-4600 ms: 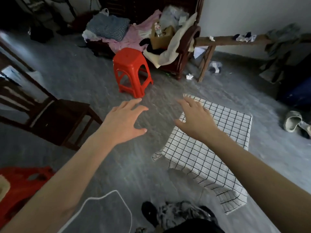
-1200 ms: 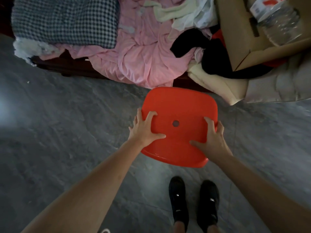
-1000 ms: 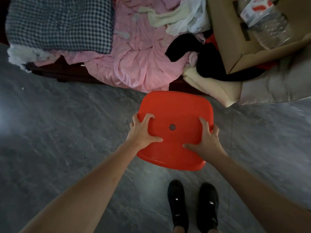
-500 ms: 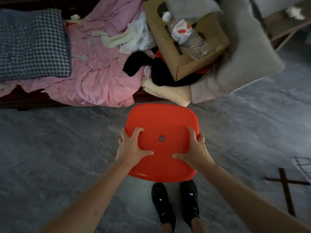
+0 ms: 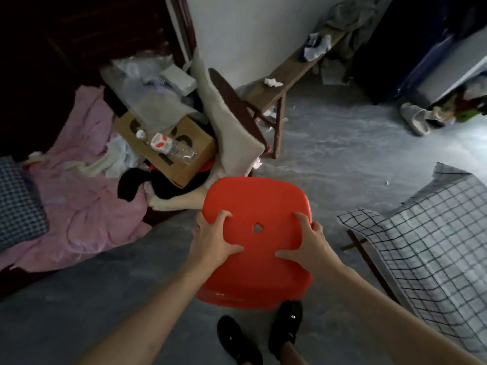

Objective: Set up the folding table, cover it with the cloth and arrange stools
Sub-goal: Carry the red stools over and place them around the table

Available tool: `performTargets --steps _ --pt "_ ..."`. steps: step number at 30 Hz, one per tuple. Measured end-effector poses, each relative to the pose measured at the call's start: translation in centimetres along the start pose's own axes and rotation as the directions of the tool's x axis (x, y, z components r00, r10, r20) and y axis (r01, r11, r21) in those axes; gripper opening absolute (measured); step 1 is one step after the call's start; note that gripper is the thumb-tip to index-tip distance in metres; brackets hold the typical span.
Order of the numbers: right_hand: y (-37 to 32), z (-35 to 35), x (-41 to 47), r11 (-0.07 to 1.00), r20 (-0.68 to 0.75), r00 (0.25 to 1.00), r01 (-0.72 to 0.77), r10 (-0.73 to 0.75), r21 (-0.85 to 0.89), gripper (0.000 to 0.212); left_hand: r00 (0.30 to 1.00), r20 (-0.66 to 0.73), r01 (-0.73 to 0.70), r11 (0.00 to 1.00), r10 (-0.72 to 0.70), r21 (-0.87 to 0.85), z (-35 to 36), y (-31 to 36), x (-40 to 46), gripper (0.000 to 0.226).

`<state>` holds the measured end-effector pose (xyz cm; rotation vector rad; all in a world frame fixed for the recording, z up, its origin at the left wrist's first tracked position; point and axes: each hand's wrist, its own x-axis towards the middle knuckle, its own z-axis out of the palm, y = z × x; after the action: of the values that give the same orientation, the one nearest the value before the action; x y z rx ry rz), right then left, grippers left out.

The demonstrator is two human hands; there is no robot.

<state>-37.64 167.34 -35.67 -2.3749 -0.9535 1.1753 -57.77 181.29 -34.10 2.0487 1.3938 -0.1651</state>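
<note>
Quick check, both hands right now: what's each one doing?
Left hand: grips the left edge of the red stool seat.
Right hand: grips the seat's right edge.

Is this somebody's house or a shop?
Most likely a room in a home: a pink blanket in a heap, shoes on the floor, and a checked cloth over a small table.

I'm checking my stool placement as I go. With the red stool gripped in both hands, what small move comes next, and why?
Probably swing the red stool rightward and set it down beside the cloth-covered table. Left hand and right hand grip its seat, and the table stands just to the right, with bare floor between.
</note>
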Motion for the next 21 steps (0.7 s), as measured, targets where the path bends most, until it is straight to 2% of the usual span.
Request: performTargets --steps 8,12,21 --pt "5.6 -11.5 -2.6 0.99 -0.033 0.992 -0.123 0.125 0.073 0.117 0.987 0.108 -0.13 0.988 0.121 0.082 1.0 13.6 1.3 0.08" --pt "8.2 -16.2 -2.4 0.982 -0.095 0.982 -0.151 0.162 0.113 0.118 0.966 0.163 -0.216 0.971 0.199 0.099 1.4 20.1 3.4 0.08" --pt "9.4 -26.7 1.5 0.966 -0.264 0.949 -0.113 0.174 0.231 0.113 0.928 0.137 -0.37 0.904 0.347 0.214 -1.6 33.2 9.8 0.082"
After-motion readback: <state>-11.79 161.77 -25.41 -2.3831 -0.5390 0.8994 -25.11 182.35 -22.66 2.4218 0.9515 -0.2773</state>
